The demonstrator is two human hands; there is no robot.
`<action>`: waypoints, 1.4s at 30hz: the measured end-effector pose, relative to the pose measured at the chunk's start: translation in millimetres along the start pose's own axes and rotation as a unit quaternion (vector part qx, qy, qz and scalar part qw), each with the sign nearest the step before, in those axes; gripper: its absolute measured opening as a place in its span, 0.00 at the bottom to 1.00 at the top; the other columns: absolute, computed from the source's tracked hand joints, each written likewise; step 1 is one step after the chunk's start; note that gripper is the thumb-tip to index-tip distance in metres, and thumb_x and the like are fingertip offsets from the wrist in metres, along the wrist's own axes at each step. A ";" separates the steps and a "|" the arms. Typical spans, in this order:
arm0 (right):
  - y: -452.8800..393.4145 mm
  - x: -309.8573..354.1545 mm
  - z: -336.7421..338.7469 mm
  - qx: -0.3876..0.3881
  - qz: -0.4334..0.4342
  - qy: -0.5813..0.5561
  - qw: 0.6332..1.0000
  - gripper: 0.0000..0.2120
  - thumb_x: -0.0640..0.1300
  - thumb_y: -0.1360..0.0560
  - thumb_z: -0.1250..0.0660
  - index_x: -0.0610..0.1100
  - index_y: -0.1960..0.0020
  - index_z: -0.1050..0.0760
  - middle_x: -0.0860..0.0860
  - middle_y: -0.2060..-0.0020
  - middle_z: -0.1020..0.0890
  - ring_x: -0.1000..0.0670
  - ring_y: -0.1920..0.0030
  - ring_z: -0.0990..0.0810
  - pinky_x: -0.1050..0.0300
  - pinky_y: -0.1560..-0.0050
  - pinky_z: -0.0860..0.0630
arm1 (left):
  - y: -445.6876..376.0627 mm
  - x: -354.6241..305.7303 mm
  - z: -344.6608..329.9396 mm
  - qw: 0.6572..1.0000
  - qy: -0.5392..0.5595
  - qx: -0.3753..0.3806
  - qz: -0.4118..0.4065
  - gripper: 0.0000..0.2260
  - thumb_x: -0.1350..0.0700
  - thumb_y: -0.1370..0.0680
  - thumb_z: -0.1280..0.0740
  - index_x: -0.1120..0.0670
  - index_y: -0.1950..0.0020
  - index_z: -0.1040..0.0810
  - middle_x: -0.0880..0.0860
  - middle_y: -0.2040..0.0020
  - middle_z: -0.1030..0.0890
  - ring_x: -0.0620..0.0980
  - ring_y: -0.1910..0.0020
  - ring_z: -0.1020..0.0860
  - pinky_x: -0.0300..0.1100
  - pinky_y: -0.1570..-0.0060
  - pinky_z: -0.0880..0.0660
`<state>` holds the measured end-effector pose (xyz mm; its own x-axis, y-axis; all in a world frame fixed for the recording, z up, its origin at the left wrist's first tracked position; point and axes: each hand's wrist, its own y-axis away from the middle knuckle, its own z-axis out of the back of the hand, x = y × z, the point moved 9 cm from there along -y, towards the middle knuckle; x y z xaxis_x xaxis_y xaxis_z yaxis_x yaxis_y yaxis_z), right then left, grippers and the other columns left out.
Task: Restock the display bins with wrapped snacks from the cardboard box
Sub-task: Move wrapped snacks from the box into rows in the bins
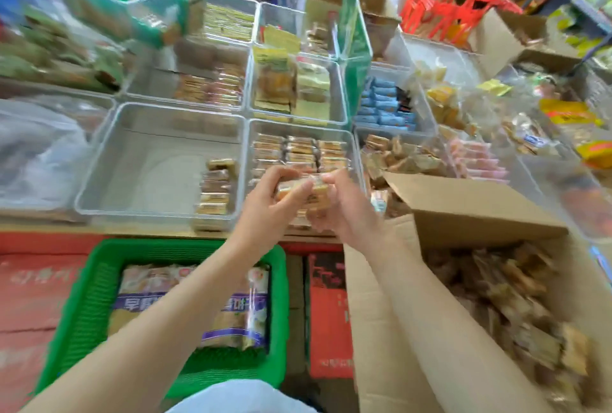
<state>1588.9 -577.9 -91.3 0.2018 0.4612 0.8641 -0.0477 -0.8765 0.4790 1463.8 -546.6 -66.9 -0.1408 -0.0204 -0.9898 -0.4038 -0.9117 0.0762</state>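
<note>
- i see my left hand (265,204) and right hand (344,210) pinching one bundle of wrapped snacks (299,192) between curled fingers (291,177).
- bundle hangs over the near display bin (356,147), cardboard box (463,210) just right.

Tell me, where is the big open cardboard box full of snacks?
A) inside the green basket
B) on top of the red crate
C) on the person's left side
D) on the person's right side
D: the cardboard box sits beside the right hand, while the green basket lies under the left forearm.
</note>
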 end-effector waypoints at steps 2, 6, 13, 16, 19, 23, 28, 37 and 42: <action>-31.0 1.3 -32.9 -0.062 0.026 0.155 0.986 0.22 0.56 0.23 0.39 0.43 0.36 0.29 0.39 0.46 0.22 0.47 0.53 0.21 0.49 0.56 0.21 | -15.0 39.1 55.6 0.996 -0.014 -0.046 0.077 0.13 0.38 0.20 0.37 0.46 0.49 0.22 0.49 0.59 0.16 0.47 0.65 0.20 0.45 0.64 0.23; -81.6 8.2 -131.3 0.081 0.091 0.403 0.907 0.25 0.57 0.26 0.27 0.53 0.32 0.27 0.56 0.41 0.23 0.55 0.42 0.23 0.54 0.39 0.24 | -43.8 103.9 148.9 0.973 -0.061 -0.098 0.198 0.27 0.33 0.21 0.50 0.53 0.56 0.23 0.60 0.58 0.19 0.57 0.63 0.23 0.51 0.60 0.25; -178.6 6.6 -204.5 0.103 0.146 0.652 0.737 0.21 0.42 0.22 0.32 0.45 0.29 0.28 0.48 0.37 0.22 0.48 0.38 0.24 0.52 0.35 0.28 | -98.8 180.7 217.4 0.945 -0.174 -0.070 0.269 0.30 0.36 0.17 0.56 0.54 0.53 0.23 0.61 0.51 0.19 0.59 0.52 0.23 0.51 0.49 0.28; -232.7 -8.2 -205.6 0.127 0.125 0.717 0.674 0.20 0.41 0.22 0.34 0.45 0.31 0.28 0.48 0.37 0.22 0.45 0.37 0.25 0.47 0.38 0.27 | -110.6 207.0 230.7 0.945 -0.177 -0.070 0.265 0.33 0.30 0.21 0.54 0.52 0.44 0.20 0.58 0.46 0.19 0.58 0.47 0.22 0.51 0.45 0.26; -283.7 -7.4 -191.0 0.082 0.119 0.733 0.665 0.17 0.38 0.23 0.36 0.43 0.34 0.28 0.45 0.39 0.22 0.41 0.39 0.24 0.47 0.41 0.26 | -109.4 226.9 239.4 0.939 -0.197 -0.084 0.271 0.28 0.34 0.18 0.48 0.52 0.30 0.27 0.57 0.34 0.24 0.59 0.35 0.25 0.55 0.37 0.29; -337.7 -5.1 -154.0 -0.019 0.081 0.722 0.687 0.19 0.36 0.21 0.38 0.45 0.31 0.31 0.43 0.40 0.22 0.39 0.42 0.23 0.48 0.43 0.25 | -111.3 218.1 231.5 0.913 -0.356 -0.040 0.194 0.18 0.46 0.16 0.43 0.54 0.33 0.25 0.56 0.38 0.22 0.59 0.42 0.21 0.51 0.48 0.26; -366.9 -52.0 -133.0 0.055 -0.084 0.782 0.615 0.21 0.34 0.24 0.40 0.47 0.33 0.28 0.43 0.41 0.21 0.39 0.43 0.21 0.47 0.45 0.22 | -110.2 203.2 227.1 0.907 -0.398 -0.067 0.125 0.10 0.54 0.19 0.39 0.57 0.52 0.22 0.54 0.59 0.24 0.55 0.67 0.30 0.44 0.69 0.40; -328.2 -78.2 -142.2 0.058 -0.032 0.883 0.465 0.34 0.34 0.23 0.40 0.32 0.21 0.51 0.37 0.27 0.35 0.39 0.30 0.32 0.47 0.31 0.33 | -110.2 193.2 220.9 0.898 -0.427 -0.056 0.089 0.11 0.54 0.17 0.42 0.57 0.52 0.23 0.52 0.60 0.25 0.53 0.65 0.30 0.44 0.69 0.40; -276.2 -47.4 -150.2 0.055 -0.012 0.842 0.536 0.15 0.40 0.21 0.41 0.41 0.36 0.24 0.42 0.39 0.23 0.42 0.37 0.26 0.46 0.33 0.34 | -100.4 181.6 207.3 0.896 -0.436 -0.016 0.079 0.13 0.52 0.17 0.42 0.56 0.48 0.21 0.53 0.53 0.21 0.55 0.59 0.23 0.43 0.65 0.35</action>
<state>1445.6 -337.0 -241.3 -0.9730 -0.1391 -0.1844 0.0120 -0.8277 0.5611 1291.4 -373.6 -229.4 -0.8526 0.1652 -0.4957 -0.2923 -0.9372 0.1903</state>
